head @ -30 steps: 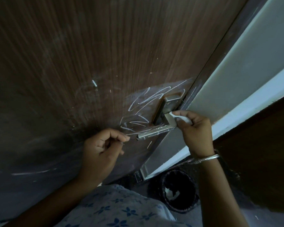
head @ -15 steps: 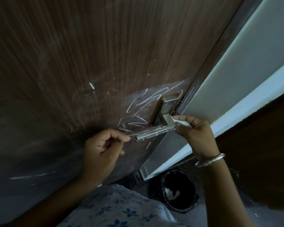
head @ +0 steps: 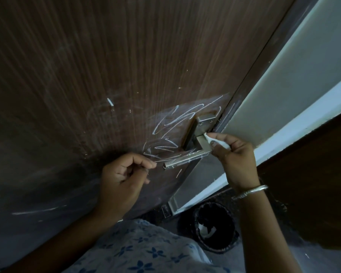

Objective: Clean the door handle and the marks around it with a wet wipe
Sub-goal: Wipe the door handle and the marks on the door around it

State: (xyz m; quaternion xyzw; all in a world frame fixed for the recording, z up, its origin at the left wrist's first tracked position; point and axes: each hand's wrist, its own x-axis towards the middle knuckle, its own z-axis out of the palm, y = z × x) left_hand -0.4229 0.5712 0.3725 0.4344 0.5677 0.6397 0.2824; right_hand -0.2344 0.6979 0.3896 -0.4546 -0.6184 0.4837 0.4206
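Right hand (head: 238, 154) pinches a crumpled white wet wipe (head: 218, 142) against the bend of a squared, brushed-metal door handle (head: 185, 159) on a grained brown door (head: 87, 75). White scribbled marks (head: 171, 123) lie left of it. Left hand (head: 122, 178), fingers curled and empty, sits just left of the lever tip.

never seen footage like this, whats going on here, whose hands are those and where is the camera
There is no machine here. One camera worn on a person's head looks down at their own two hands. In front is a brown door with white scribbled marks around a metal handle. The right hand pinches a white wipe against the handle's inner end. The left hand is curled beside the lever's tip, with nothing visible in it. Below stands a dark bin.
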